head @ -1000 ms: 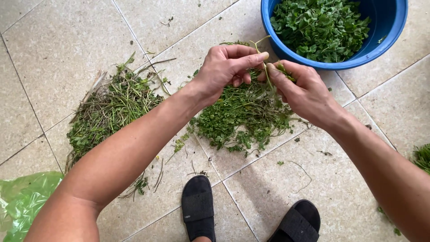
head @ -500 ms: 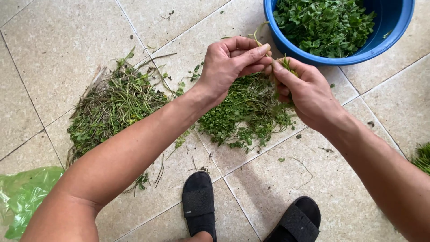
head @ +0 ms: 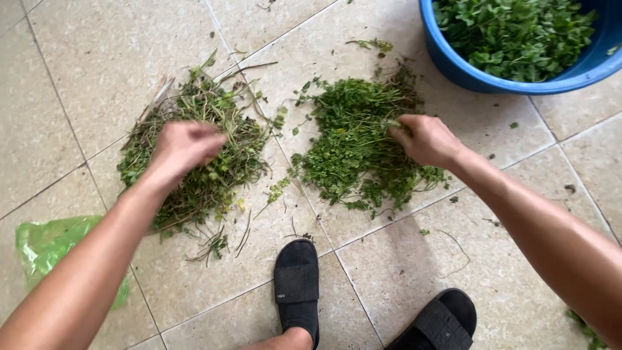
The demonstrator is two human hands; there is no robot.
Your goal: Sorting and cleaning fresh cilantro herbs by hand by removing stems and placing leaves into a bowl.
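While I crouch on the tiled floor (head: pixel 91 78), left hand (head: pixel 184 146) rests loosely curled over the stem pile (head: pixel 194 162), grip unclear. Right hand (head: pixel 424 139) pinches sprigs in the leafy herb heap (head: pixel 353 152). Herbs look light, limp, easily bruised; best taken by stems.

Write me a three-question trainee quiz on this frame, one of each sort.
1. True or false: the left hand is over the stemmy pile.
2. What does the right hand touch? A) blue basin B) leafy herb pile C) green bag
3. Fill in: the blue basin holds picked green ____.

Key: 1 true; 2 B, the leafy herb pile; 3 leaves.
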